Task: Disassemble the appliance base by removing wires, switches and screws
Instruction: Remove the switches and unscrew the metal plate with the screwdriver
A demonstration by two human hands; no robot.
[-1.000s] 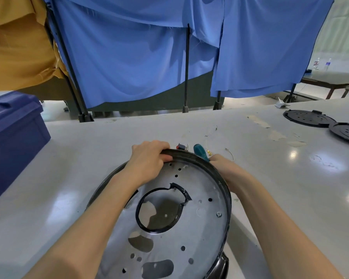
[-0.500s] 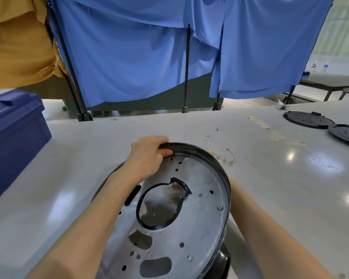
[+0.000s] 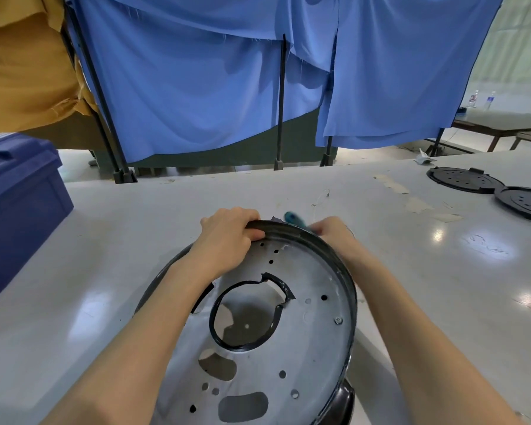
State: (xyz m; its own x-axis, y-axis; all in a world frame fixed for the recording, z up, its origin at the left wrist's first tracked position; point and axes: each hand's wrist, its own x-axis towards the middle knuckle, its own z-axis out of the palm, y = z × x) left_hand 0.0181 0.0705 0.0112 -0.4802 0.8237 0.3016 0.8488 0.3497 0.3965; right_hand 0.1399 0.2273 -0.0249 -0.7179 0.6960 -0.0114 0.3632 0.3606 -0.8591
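Note:
The appliance base (image 3: 307,338) is a round metal plate with a black rim, tilted up on edge towards me, its inner face with holes and a black ring showing. One screw (image 3: 338,320) sits near its right rim. My left hand (image 3: 227,237) grips the top of the rim, fingers curled over it. My right hand (image 3: 331,233) is behind the upper right rim and holds a teal-handled screwdriver (image 3: 292,217), whose handle tip pokes above the rim. The far side of the base is hidden.
Thin loose wires (image 3: 321,199) lie on the white table (image 3: 411,271) beyond the base. Two black round covers (image 3: 460,179) (image 3: 524,204) rest at the far right. A blue bin (image 3: 19,197) stands at the left. Blue curtains hang behind the table.
Half a second ago my right hand was hidden below the base; now it is back up at the upper right rim with the screwdriver. My left hand kept its grip on the rim.

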